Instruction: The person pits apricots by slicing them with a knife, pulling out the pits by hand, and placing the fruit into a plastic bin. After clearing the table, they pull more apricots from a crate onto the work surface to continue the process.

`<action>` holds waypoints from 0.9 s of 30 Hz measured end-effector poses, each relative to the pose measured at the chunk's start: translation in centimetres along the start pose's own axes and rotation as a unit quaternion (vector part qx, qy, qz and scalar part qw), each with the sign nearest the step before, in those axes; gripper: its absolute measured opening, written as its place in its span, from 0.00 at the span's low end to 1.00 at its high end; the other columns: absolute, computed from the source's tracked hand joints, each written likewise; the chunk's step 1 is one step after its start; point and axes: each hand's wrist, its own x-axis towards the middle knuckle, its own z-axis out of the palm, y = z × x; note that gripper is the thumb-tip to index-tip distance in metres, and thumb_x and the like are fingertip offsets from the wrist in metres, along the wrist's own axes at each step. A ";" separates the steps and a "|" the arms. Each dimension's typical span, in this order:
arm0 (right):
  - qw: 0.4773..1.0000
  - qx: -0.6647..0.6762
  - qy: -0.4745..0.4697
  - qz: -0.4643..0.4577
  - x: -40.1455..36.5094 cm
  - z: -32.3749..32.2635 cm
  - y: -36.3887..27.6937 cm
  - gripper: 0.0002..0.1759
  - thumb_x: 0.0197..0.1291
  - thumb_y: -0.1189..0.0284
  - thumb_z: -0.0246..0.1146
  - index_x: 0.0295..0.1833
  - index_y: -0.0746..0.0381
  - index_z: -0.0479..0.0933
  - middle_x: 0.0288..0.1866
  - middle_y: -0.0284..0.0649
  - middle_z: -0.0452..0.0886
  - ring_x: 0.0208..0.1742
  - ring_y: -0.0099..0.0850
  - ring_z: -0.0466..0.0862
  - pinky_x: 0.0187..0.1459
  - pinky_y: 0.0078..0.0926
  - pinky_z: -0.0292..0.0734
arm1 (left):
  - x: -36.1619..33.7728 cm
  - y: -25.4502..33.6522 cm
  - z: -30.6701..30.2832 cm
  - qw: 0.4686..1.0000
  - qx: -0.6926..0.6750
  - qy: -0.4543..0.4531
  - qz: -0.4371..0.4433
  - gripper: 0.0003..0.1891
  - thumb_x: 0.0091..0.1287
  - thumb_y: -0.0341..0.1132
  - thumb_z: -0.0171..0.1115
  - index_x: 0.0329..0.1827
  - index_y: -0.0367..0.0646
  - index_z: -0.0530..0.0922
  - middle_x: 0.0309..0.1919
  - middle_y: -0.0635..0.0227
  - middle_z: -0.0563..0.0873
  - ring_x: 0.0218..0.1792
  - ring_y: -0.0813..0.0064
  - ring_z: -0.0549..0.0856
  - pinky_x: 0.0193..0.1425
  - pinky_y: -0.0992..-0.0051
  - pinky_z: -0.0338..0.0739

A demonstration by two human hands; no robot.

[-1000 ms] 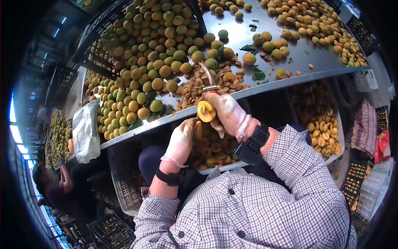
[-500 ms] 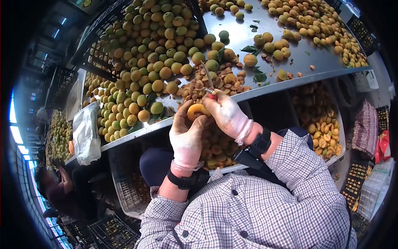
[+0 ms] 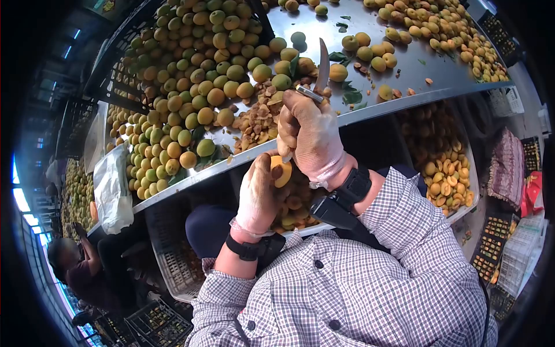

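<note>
Gloved in white, my left hand (image 3: 259, 194) holds an apricot half (image 3: 283, 175) with its cut face up and the brown pit (image 3: 277, 172) still in it. My right hand (image 3: 312, 130), in a stained white glove, is closed around a knife (image 3: 323, 65) whose curved blade points up and away from me. Its lower fingertips are right at the top edge of the apricot half. Below both hands, a crate of apricot halves (image 3: 296, 213) is partly covered by them. Brown pits and scraps (image 3: 257, 120) lie piled by the table edge.
Whole apricots (image 3: 191, 87) are heaped on the metal table (image 3: 428, 87), with more at the far right. A bin of apricot halves (image 3: 448, 185) stands below at right. A white bag (image 3: 113, 188) hangs over the edge at left; a person (image 3: 87, 266) sits beyond it.
My right hand has lifted and turned, swinging the knife blade upright. The apricot in my left hand now shows its opened face with the pit. The whole view has shifted slightly.
</note>
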 end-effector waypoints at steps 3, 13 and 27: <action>1.000 -0.010 0.007 -0.002 -0.3 0.2 -0.2 0.17 0.69 0.65 0.59 0.27 0.59 0.69 0.17 0.31 0.65 0.13 0.23 0.64 0.17 0.23 0.64 | 0.2 0.2 0.3 0.997 0.072 0.024 -0.006 0.26 0.79 0.55 0.46 0.63 0.41 0.74 0.47 0.66 0.81 0.42 0.78 0.82 0.43 0.79 0.79; 0.994 0.084 0.044 0.063 -0.1 0.2 0.1 0.17 0.70 0.65 0.59 0.26 0.57 0.69 0.17 0.28 0.67 0.13 0.20 0.65 0.14 0.22 0.56 | 2.0 1.1 2.4 0.977 -0.008 0.196 -0.085 0.26 0.78 0.56 0.49 0.43 0.38 0.80 0.31 0.72 0.81 0.30 0.80 0.79 0.32 0.78 0.74; 0.976 0.140 0.106 0.126 1.7 0.2 -0.6 0.16 0.70 0.63 0.57 0.28 0.53 0.67 0.16 0.27 0.59 0.13 0.21 0.58 0.13 0.23 0.48 | 4.2 0.7 1.4 0.983 0.125 0.137 0.017 0.25 0.80 0.53 0.47 0.37 0.39 0.78 0.25 0.75 0.78 0.27 0.82 0.73 0.33 0.78 0.70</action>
